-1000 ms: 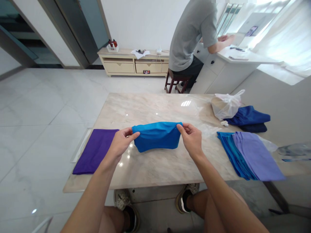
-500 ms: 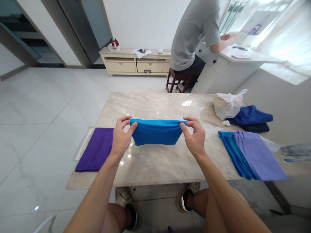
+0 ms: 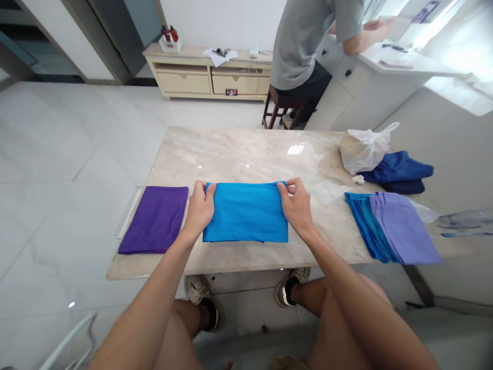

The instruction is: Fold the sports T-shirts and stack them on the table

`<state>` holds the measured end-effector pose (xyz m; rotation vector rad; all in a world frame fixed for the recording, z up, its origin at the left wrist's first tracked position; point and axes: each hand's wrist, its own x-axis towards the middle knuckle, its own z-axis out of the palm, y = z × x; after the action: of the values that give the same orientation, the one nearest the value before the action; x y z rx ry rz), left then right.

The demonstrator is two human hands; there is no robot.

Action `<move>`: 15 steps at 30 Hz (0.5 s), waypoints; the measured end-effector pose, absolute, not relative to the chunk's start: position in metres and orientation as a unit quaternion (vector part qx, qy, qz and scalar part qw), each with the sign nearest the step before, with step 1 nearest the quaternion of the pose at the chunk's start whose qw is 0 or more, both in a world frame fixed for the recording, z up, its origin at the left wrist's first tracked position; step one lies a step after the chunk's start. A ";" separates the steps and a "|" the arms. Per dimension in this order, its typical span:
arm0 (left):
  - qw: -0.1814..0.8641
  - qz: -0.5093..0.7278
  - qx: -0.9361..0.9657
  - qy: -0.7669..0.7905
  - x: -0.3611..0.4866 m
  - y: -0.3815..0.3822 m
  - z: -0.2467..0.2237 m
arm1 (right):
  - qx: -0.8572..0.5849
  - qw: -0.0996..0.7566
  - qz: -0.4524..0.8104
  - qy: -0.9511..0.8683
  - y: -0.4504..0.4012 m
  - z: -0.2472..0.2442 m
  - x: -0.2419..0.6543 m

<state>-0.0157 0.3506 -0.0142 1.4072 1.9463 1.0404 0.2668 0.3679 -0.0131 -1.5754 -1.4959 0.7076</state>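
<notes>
A bright blue folded garment [image 3: 245, 213] lies flat on the marble table [image 3: 246, 151], its far edge pinched up at both corners. My left hand [image 3: 199, 209] grips the far left corner between thumb and fingers. My right hand [image 3: 295, 208] holds the far right corner the same way. To the left of my left hand lies a folded purple cloth [image 3: 154, 220], not touching the blue garment. Right of my right hand is a stack of folded blue and lilac garments [image 3: 393, 228].
At the table's far right sit a white plastic bag [image 3: 364, 149] and dark blue clothes [image 3: 398, 169]. A seated person in a grey shirt [image 3: 304, 46] works at a white counter [image 3: 393, 64] behind the table. A cream low cabinet [image 3: 181, 72] stands against the wall.
The blue garment, held up and sagging before, now lies flat on the table. Both hands have come down with its far edge. The whole view has shifted as my head tilted.
</notes>
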 end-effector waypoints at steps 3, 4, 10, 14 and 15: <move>0.279 0.237 0.527 0.767 -0.020 0.359 -0.034 | -0.651 0.313 0.294 -0.626 0.377 -0.033 0.269; 0.274 0.192 0.538 0.774 -0.024 0.360 -0.039 | -0.658 0.273 0.297 -0.636 0.379 -0.039 0.272; 0.227 0.042 0.579 0.782 -0.049 0.344 -0.045 | -0.689 0.048 0.231 -0.686 0.378 -0.051 0.284; 0.244 0.039 0.592 0.767 -0.049 0.335 -0.046 | -0.706 -0.055 0.221 -0.671 0.376 -0.046 0.280; 0.248 0.041 0.596 0.762 -0.048 0.334 -0.047 | -0.703 -0.073 0.222 -0.672 0.376 -0.045 0.278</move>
<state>-0.0476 0.3340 -0.0466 1.6251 2.0777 0.1107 0.2782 0.3762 -0.0452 -2.3164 -2.2155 0.7304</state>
